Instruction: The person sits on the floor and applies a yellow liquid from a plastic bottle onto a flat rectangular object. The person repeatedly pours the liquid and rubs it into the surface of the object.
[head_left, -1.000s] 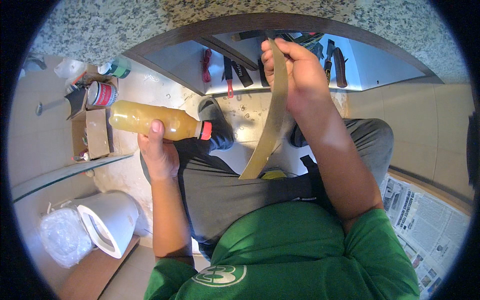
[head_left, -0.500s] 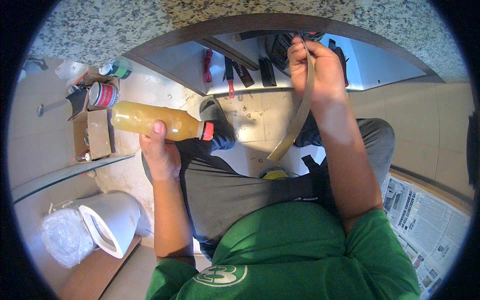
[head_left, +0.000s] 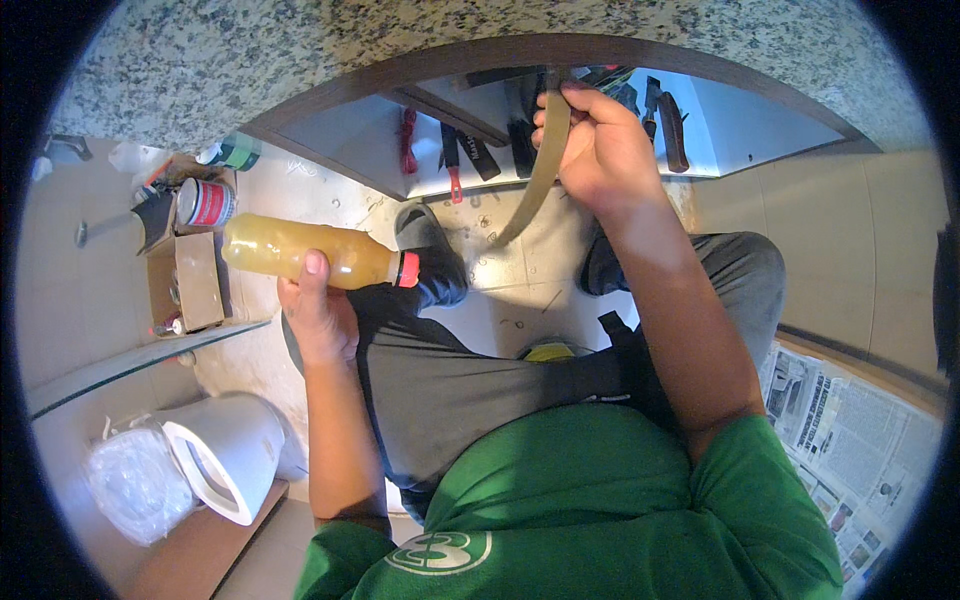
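Note:
A clear bottle (head_left: 300, 246) of cloudy yellow liquid lies almost level in my left hand (head_left: 322, 315), its red cap (head_left: 409, 269) pointing right. My thumb rests on the bottle's near side, and the fingers beneath are mostly hidden. Up by the cabinet opening, my right hand (head_left: 600, 145) pinches the upper part of a long, flat, tan-brown strip (head_left: 537, 190). The strip curves down toward the floor to the left, and its free end hangs in the air. What the strip is made of I cannot tell.
Granite counter (head_left: 480, 25) overhangs the cabinet, where a red-handled tool (head_left: 453, 165), a red cord bundle (head_left: 408, 140) and a brown-handled tool (head_left: 674, 135) lie. Left are a cardboard box (head_left: 198, 280), a tin (head_left: 206, 203), a glass edge (head_left: 150, 365) and a white bin-like object (head_left: 225, 455). Newspaper (head_left: 850, 460) lies right.
My right hand has moved left along the cabinet opening, and the strip has swung left with it. The left hand holds the bottle in nearly the same place.

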